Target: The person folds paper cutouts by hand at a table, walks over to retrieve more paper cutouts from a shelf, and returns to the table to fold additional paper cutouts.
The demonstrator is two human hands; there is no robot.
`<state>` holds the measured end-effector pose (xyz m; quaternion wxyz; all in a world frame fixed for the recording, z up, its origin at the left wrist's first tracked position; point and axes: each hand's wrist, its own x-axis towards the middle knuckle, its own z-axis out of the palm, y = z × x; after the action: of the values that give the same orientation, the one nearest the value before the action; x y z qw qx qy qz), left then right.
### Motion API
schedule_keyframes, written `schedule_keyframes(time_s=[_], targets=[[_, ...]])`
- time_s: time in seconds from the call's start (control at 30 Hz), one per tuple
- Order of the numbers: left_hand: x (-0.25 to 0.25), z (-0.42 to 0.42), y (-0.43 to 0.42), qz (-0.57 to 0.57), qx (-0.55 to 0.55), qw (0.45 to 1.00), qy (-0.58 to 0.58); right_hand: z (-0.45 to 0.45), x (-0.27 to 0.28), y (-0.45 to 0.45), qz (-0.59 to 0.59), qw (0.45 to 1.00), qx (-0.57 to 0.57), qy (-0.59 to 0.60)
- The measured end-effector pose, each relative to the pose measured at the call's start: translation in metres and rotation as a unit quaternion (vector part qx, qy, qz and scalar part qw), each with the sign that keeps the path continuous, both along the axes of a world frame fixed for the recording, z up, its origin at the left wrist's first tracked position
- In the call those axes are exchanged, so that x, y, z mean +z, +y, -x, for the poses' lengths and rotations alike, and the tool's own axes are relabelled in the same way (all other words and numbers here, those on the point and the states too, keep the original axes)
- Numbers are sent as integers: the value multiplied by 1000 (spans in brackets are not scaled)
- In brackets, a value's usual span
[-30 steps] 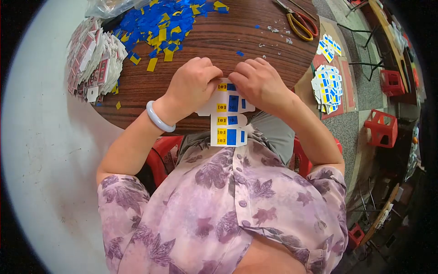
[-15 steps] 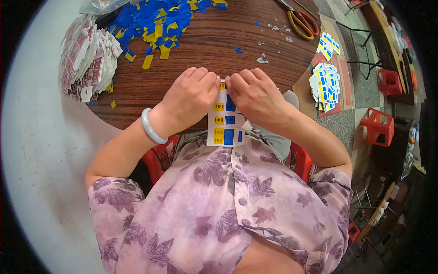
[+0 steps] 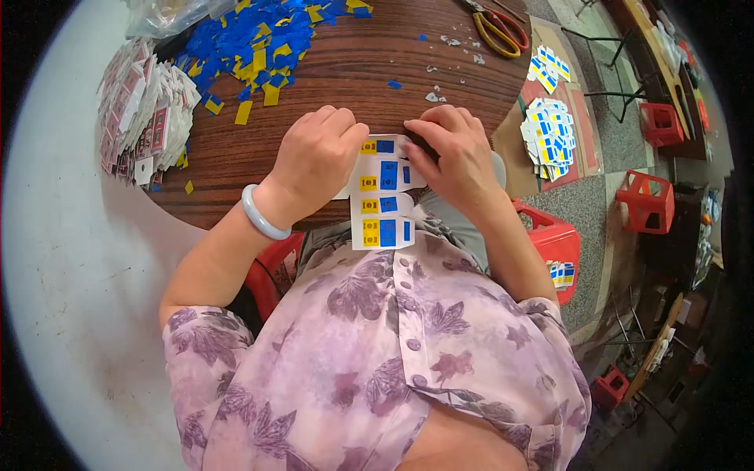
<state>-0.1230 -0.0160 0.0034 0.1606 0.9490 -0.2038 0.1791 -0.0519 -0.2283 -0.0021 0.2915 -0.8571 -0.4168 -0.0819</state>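
A flat white card cutout with yellow and blue patches hangs over the table's near edge, above my lap. My left hand has its fingers closed on the card's upper left edge. At the card's upper right, my right hand has thumb and forefinger apart, with the thumb close to the card's edge; nothing shows between them. A pile of blue and yellow pieces lies at the back of the table. To its left stands a heap of white and red cards.
Scissors lie at the table's back right, near small white scraps. Beyond the right edge are stacked white, blue and yellow cards. A red stool holds more such cards; another red stool stands farther right.
My right hand has come away from the card's top and opened between thumb and forefinger. More of the card's upper part shows. The right-side stool with cards has come into view.
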Motion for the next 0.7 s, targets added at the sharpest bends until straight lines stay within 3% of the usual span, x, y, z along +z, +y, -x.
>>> schedule_keyframes(time_s=[0.13,0.23,0.27,0.37,0.43,0.57,0.7], targets=[[6,-1,0,65,1,998,-24,0,0,3,-56,997,9,56],[19,4,-4,260,39,954,147,4,5,6,-130,966,9,224],[23,2,-4,256,33,952,161,6,7,8,-153,943,7,294],[29,-6,-3,249,15,942,224,8,5,15,-185,958,46,212],[29,-13,-2,244,-1,925,291,4,-1,17,-161,981,68,79],[25,-18,1,371,16,830,417,5,0,16,-93,981,90,-142],[19,-16,3,415,27,785,459,4,-8,14,-103,967,122,-197]])
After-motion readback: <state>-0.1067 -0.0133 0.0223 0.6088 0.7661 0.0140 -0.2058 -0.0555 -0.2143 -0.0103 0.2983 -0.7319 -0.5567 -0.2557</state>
